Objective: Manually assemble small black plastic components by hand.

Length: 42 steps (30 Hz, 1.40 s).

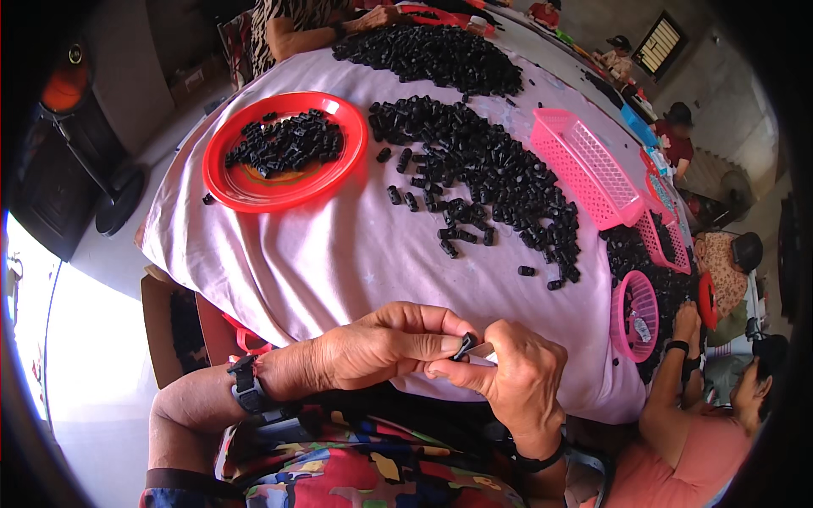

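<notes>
Between the fingertips of my left hand (373, 349) is a small black plastic part (463, 345), pinched by thumb and forefinger. My right hand (523, 381) is closed round a small knife with a pale, flat blade (483, 351); its handle is hidden in the fist. The blade lies right by the black part, and my right thumb reaches under that part. Both hands are at the near edge of the table, in front of a large spread heap of black parts (491, 161).
A red plate (222, 188) with black pieces stands at the left on the pink cloth (339, 254). Pink baskets (584, 165) line the right side. A person in a salmon shirt (686, 457) works close at my right; another person's arm (296, 34) is at the far side.
</notes>
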Each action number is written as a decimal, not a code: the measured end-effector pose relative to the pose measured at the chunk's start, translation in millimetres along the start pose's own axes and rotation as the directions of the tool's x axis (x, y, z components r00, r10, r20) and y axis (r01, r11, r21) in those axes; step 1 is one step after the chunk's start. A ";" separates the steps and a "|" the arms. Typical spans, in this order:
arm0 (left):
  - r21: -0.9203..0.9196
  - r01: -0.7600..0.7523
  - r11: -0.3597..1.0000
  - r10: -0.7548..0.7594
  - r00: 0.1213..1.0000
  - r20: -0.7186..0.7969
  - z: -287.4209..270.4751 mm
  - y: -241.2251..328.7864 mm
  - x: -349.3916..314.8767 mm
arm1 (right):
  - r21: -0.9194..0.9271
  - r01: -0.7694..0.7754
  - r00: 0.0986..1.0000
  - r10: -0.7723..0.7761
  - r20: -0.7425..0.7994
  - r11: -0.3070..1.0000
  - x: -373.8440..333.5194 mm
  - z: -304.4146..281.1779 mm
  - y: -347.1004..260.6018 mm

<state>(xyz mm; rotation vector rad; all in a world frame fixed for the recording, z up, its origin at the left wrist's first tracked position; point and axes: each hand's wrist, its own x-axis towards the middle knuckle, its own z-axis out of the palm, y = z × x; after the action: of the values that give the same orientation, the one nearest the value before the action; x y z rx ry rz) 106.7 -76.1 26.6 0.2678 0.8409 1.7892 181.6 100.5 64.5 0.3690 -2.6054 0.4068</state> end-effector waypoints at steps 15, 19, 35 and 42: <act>-0.085 0.015 0.996 -0.007 0.995 0.098 -7.2 -2.4 1.1 | -0.018 0.066 0.997 -0.067 -0.030 0.998 -3.5 5.7 4.7; -0.138 0.010 0.990 0.003 0.996 0.094 0.4 -1.8 -1.2 | 0.082 0.008 1.000 -0.005 -0.028 0.997 -2.5 -3.5 0.2; -0.064 0.000 0.998 0.003 0.999 0.049 -1.5 -5.2 1.6 | -0.002 -0.038 0.999 0.038 0.015 0.999 -1.8 -4.5 -1.7; -0.098 0.006 0.995 0.005 0.993 0.118 -6.6 -4.1 0.7 | 0.007 -0.037 0.999 0.037 0.016 0.999 -2.0 -2.1 0.1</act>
<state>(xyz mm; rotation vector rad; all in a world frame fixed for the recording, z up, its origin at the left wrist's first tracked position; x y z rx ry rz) 105.9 -77.5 18.9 0.3058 0.6671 1.7900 184.1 101.7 65.2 0.3283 -2.6302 0.4282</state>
